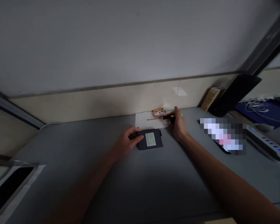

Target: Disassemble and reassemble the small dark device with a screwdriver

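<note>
The flat dark case lies on the grey table, in front of the person, pale label facing up. I'd take it for a stiff shell, light enough for one hand, perhaps a bit slippery if the face is as smooth as it looks. The sides seem the place to hold it; I'd keep clear of the small tab on its right side, near the far corner, which could be the delicate bit.

The left hand has it by the left side, thumb on top and fingers at the far left corner. The two hands are apart. The right hand, farther off and to the right, is closed round the handle of a screwdriver, its thin shaft pointing left. That handle looks like the natural grip, the shaft being rigid but slim.

Just beyond the case is a white sheet, the screwdriver's tip above it; I can't tell if they touch. An orange animal-faced item sits at the sheet's far side. Well to the right lie a lit phone-like device and a power strip.
</note>
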The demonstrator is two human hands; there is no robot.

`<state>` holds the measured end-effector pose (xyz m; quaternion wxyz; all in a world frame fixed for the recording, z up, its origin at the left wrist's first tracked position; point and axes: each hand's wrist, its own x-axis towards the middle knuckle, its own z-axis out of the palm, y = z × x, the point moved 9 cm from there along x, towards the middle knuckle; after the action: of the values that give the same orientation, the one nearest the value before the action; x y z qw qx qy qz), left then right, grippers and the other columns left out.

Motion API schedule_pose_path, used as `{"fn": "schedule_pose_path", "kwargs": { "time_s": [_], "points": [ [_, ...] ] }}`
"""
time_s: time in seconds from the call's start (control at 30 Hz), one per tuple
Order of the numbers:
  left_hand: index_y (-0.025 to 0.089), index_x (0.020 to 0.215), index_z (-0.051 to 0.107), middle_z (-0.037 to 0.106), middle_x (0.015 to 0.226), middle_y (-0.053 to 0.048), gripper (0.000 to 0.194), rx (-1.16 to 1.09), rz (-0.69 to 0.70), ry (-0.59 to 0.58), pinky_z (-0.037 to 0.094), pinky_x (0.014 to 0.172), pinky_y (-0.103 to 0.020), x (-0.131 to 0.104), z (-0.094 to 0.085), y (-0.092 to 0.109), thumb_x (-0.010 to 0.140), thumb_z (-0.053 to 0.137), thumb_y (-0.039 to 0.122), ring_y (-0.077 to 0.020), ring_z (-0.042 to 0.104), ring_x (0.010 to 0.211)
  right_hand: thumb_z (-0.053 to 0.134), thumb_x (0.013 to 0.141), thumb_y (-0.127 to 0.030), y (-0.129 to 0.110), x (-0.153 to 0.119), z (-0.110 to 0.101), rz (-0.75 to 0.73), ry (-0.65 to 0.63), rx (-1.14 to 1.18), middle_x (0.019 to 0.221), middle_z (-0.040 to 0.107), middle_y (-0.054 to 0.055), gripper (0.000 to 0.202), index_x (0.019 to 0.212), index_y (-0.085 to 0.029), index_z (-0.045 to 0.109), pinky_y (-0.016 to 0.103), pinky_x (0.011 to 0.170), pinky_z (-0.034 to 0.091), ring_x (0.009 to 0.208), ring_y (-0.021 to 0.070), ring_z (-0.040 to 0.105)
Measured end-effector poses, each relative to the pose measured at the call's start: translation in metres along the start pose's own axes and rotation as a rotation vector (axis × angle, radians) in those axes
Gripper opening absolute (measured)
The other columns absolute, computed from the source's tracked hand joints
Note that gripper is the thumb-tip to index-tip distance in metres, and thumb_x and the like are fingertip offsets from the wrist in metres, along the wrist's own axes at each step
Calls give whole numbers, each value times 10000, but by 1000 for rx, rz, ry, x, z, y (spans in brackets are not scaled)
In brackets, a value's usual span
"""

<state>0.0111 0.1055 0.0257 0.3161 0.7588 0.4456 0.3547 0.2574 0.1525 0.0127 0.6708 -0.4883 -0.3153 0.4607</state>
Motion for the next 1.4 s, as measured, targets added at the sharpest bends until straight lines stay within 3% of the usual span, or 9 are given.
{"fn": "schedule_pose_path", "kwargs": {
  "time_s": [0.27,0.37,0.43,0.73,0.97,1.1,1.2,1.3,1.4],
  "points": [
    [240,1145,750,772,1081,-92,300,150,120,-34,630,839,-382,-1,-1,3,939,696,451,-250,756,974,636,761,-833,2,3,1,-22,-27,-6,476,506,-29,607,635,-242,583,294,436,290,428,114,424],
    [288,1404,633,699,1295,-118,713,165,191,-153,621,923,-401,-6,4,15,760,903,432,-285,725,1118,620,776,-826,0,4,1,-66,-40,2,477,493,-31,600,636,-245,570,305,434,294,423,115,413],
    [304,1435,597,659,1333,-111,809,197,230,-179,590,1007,-435,-9,5,24,708,946,375,-291,687,1194,620,772,-830,0,4,1,-76,-45,8,483,496,-31,603,637,-246,556,307,435,295,423,114,411],
    [232,1039,723,713,995,-67,204,182,246,-78,577,906,-391,-4,-2,28,945,653,400,-238,683,975,675,749,-775,-11,0,7,-8,-106,120,468,477,-34,584,570,-248,498,286,400,220,384,82,322],
    [247,619,412,547,632,-12,540,153,168,75,535,693,-339,-1,-4,29,1071,311,525,-199,590,697,685,800,-730,-8,-7,21,81,-230,131,433,402,-59,548,595,-242,543,254,390,234,370,82,325],
    [245,665,492,612,676,-20,528,173,110,133,543,683,-343,-3,-4,22,1077,309,519,-209,627,704,741,800,-540,-6,-14,28,143,-271,145,491,471,-40,397,617,-230,574,238,400,262,403,76,344],
    [223,908,653,716,842,-42,473,157,125,216,566,767,-336,-5,-13,21,1096,280,444,-205,690,821,764,729,-367,-6,-19,31,164,-294,183,585,551,-15,258,628,-216,582,232,404,275,447,75,394],
    [215,1105,657,739,921,-42,344,174,216,324,567,808,-320,-10,-27,30,1094,344,360,-185,701,852,755,685,-305,-7,-23,34,173,-327,187,654,594,1,197,642,-212,586,241,398,271,481,86,430],
    [214,1093,660,734,932,-36,246,263,391,337,560,808,-301,-16,-29,48,1070,417,244,-173,698,868,722,676,-292,-4,-27,38,205,-358,157,649,595,9,155,632,-205,602,253,406,270,482,85,414]
  ]
}}
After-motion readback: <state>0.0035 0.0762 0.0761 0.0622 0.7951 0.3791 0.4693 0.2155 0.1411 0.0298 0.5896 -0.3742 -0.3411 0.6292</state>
